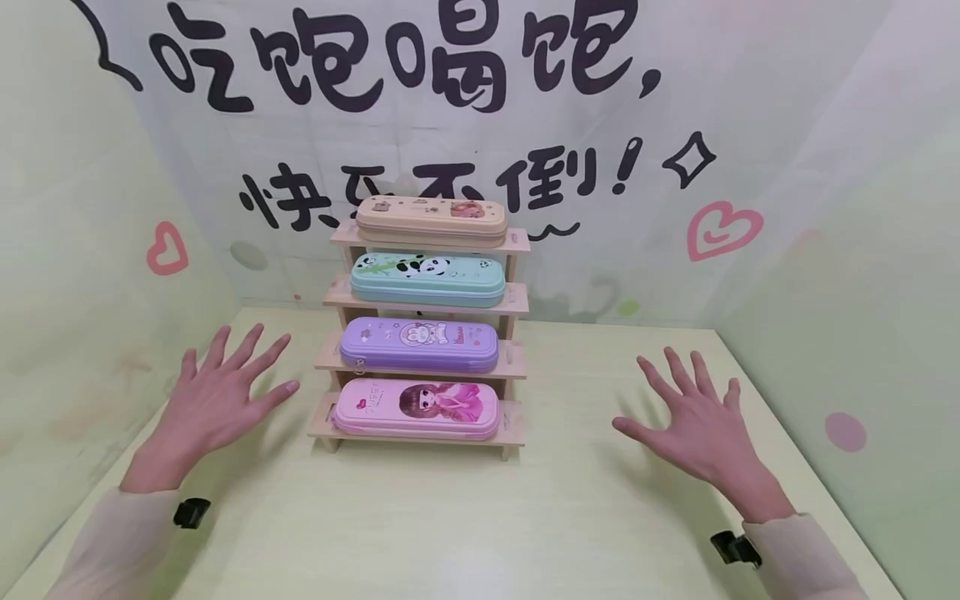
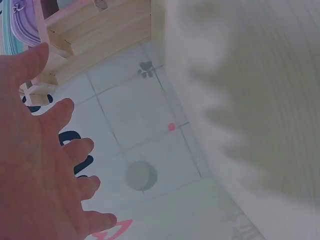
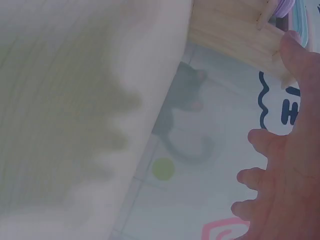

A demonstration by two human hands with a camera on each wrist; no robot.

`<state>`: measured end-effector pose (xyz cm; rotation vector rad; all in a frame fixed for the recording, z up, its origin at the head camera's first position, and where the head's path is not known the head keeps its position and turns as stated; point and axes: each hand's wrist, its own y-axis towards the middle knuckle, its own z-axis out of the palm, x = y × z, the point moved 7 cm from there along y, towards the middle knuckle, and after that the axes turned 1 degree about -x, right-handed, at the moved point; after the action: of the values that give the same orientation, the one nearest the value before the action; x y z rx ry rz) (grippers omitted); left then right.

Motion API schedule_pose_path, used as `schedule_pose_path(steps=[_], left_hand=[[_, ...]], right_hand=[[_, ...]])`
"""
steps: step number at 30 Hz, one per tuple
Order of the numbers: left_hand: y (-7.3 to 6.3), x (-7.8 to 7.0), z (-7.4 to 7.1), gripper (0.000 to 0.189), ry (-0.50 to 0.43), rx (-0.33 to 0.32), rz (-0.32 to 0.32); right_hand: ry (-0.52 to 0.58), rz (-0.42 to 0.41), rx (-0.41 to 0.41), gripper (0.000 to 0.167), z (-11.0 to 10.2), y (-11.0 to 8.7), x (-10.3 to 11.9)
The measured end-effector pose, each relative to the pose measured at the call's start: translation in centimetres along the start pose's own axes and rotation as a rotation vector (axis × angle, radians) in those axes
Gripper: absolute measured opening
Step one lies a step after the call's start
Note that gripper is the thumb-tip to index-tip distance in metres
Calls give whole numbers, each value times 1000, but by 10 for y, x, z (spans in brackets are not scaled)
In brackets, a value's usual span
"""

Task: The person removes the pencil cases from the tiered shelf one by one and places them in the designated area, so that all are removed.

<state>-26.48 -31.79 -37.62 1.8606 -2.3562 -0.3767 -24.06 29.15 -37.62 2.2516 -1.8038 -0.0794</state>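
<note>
In the head view a small wooden stepped rack (image 1: pixel 420 442) stands toward the back of the table, bearing a zipped pencil case on each step. From the top down come a cream case (image 1: pixel 431 221), a mint one with a panda (image 1: pixel 427 279), a purple one with a bunny (image 1: pixel 418 344) and a pink one with a doll figure (image 1: pixel 416 408). My left hand (image 1: pixel 213 400) is left of the rack, fingers spread, holding nothing. Well to the right of the rack, my right hand (image 1: pixel 697 429) also has its fingers spread and holds nothing. Both hands cast shadows on the table.
A pale wood-grain table (image 1: pixel 450 517) carries the rack. Behind it hangs a printed backdrop (image 1: pixel 600 250) with large black characters, and pale walls (image 1: pixel 862 333) close in the left and right sides. Black wrist devices (image 1: pixel 192 512) sit at both sleeve cuffs.
</note>
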Motion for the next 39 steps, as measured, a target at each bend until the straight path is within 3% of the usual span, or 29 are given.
schedule_pose_path(steps=[6,14,21,32,39], left_hand=[[5,-9,-7,82,-9,-28,12],[19,-33,-17,83,-79,-44,51],[30,-50,-16,89,-156,-40,85],[35,-51,-14,99,-290,38,-4],[40,-47,-13,102,-414,25,-25]], right_hand=[[37,-49,-14,104,1,3,25],[116,-133,-23,107,12,9,67],[288,-217,-71,103,19,9,109],[505,-233,62,92,40,12,159],[579,-301,83,92,45,20,183]])
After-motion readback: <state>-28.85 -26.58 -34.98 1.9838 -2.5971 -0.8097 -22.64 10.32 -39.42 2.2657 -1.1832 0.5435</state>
